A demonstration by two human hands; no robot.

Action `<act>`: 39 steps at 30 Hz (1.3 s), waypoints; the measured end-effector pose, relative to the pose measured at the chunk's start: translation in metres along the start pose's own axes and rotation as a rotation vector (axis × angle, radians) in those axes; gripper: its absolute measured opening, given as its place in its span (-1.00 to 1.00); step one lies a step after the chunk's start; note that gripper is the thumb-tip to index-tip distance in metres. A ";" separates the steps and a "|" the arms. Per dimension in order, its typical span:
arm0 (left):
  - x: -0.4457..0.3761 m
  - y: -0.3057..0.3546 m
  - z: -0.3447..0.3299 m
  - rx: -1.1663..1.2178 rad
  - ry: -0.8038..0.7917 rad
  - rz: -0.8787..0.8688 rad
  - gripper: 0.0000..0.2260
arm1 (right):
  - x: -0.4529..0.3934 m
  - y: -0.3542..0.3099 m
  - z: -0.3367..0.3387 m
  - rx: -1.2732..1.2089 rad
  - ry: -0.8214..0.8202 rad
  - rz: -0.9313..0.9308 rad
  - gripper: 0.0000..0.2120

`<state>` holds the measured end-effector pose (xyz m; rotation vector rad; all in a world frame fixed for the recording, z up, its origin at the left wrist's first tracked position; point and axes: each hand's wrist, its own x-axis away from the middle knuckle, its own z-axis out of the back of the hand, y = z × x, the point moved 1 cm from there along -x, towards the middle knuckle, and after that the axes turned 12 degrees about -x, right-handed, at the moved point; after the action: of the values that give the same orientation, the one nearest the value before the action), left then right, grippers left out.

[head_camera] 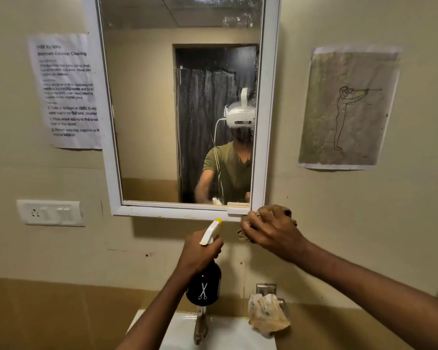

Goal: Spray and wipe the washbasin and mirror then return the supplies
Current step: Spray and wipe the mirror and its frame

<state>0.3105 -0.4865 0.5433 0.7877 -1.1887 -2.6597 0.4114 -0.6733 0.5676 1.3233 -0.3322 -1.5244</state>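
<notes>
Right hand [271,229] first: its fingers are curled round a bunched brown cloth [287,213], pressing it against the lower right corner of the white mirror frame [268,122], right by the small ledge tab there. Left hand [200,251] is wrapped round the neck of a dark spray bottle [204,284], fingers clenched just under the white trigger head, yellow nozzle tip pointing up toward twelve o'clock at the frame's bottom edge. The mirror glass [149,109] shows streaks and mist toward its upper right, about one o'clock from centre, so I'd say the wiping isn't finished. Below, at six o'clock, sits the white washbasin [238,332] with its tap [200,327], and a second crumpled rag [267,314] draped over a metal holder at five o'clock. Now the risks: the bottle hangs directly over the tap, so a slack grip drops it into the basin. A squeeze from here would likely hit the frame and wall, not the glass. And at nine o'clock of the mirror a taped paper notice [68,92] and a switch socket [51,212] sit within reach of stray spray — wet paper, wet electrics.
</notes>
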 end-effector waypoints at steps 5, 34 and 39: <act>0.000 -0.012 0.007 -0.011 0.014 0.000 -0.79 | -0.039 -0.027 -0.002 -0.014 0.071 -0.013 -0.82; 0.002 -0.044 0.077 0.007 -0.085 0.083 -0.77 | -0.110 -0.053 -0.015 -0.123 0.097 0.086 -0.84; 0.000 -0.048 0.093 -0.002 -0.077 0.037 -0.86 | -0.115 -0.052 -0.018 -0.168 0.066 0.088 -0.83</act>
<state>0.2677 -0.3922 0.5602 0.6619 -1.2052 -2.6836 0.3827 -0.5508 0.5862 1.2082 -0.2125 -1.3997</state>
